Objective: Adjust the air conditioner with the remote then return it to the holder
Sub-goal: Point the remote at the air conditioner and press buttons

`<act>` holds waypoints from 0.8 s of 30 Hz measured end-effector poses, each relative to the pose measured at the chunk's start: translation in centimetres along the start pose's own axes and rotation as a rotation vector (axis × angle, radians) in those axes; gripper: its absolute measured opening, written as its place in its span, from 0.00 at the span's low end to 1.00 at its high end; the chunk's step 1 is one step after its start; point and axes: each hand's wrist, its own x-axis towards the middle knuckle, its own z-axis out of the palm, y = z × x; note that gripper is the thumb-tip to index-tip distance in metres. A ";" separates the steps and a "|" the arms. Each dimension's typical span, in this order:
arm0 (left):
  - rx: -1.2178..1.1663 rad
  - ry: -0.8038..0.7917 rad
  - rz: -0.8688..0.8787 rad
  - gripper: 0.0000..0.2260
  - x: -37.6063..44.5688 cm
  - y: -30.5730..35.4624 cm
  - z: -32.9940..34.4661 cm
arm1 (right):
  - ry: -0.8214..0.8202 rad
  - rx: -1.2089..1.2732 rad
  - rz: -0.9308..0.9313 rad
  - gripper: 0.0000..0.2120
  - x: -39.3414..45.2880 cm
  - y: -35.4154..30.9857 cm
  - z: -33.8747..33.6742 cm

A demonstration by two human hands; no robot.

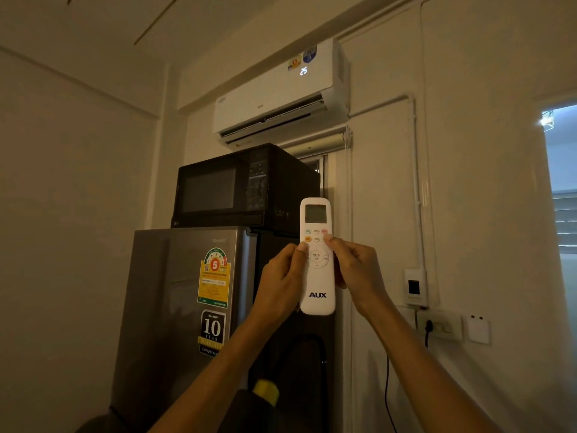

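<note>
Head view: we hold the slim white plastic AUX remote (317, 276) upright at centre frame, our left hand (281, 282) clasping its left edge and our right hand (356, 270) clasping its right edge, both thumbs on the buttons. At 12 o'clock hangs the white wall-mounted air conditioner (274, 98), showing 25. The empty white wall holder (415, 287) sits at 3 o'clock from the remote.
</note>
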 end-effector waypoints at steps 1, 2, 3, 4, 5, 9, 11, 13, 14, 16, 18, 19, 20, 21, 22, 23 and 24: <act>-0.006 -0.003 0.002 0.06 0.1 0.0 0.1 | 0.002 -0.008 -0.002 0.06 0.2 0.0 -0.1; -0.012 -0.003 0.002 0.06 0.2 0.0 0.1 | 0.003 -0.017 -0.006 0.05 0.3 0.0 -0.2; -0.018 -0.002 0.001 0.06 0.3 0.0 0.2 | 0.004 -0.026 -0.012 0.05 0.5 0.0 -0.2; -0.024 0.001 0.003 0.06 0.4 0.0 0.3 | 0.005 -0.031 -0.020 0.04 0.5 -0.1 -0.3; -0.029 0.004 0.005 0.06 0.5 0.1 0.4 | 0.005 -0.032 -0.031 0.03 0.6 -0.2 -0.4; -0.032 0.039 0.031 0.06 0.8 0.6 0.9 | 0.026 -0.015 -0.069 0.03 0.8 -0.9 -0.3; -0.035 0.051 0.041 0.07 0.9 0.9 1.2 | 0.051 -0.001 -0.088 0.03 0.7 -1.2 -0.2; -0.033 0.054 0.049 0.07 1.1 1.2 1.5 | 0.087 0.004 -0.110 0.05 0.5 -1.5 -0.1; -0.032 0.055 0.051 0.07 1.1 1.3 1.6 | 0.102 0.004 -0.118 0.05 0.5 -1.7 -0.1; -0.030 0.053 0.056 0.07 1.3 1.6 1.8 | 0.115 0.013 -0.132 0.06 0.4 -2.0 -0.2; -0.030 0.049 0.064 0.07 1.4 2.0 1.9 | 0.115 0.020 -0.139 0.06 0.4 -2.3 -0.3; -0.027 0.046 0.068 0.07 1.4 2.2 2.0 | 0.114 0.023 -0.141 0.06 0.4 -2.5 -0.4; -0.025 0.042 0.071 0.07 1.4 2.4 2.1 | 0.113 0.024 -0.143 0.07 0.4 -2.6 -0.5; -0.024 0.039 0.073 0.07 1.4 2.5 2.2 | 0.111 0.025 -0.146 0.07 0.5 -2.8 -0.6; -0.022 0.036 0.076 0.07 1.4 2.7 2.3 | 0.111 0.027 -0.149 0.06 0.5 -2.8 -0.7; -0.022 0.034 0.080 0.07 1.4 2.9 2.3 | 0.111 0.030 -0.151 0.06 0.5 -2.9 -0.8; -0.024 0.034 0.082 0.08 1.4 3.0 2.4 | 0.112 0.032 -0.152 0.05 0.5 -3.0 -0.8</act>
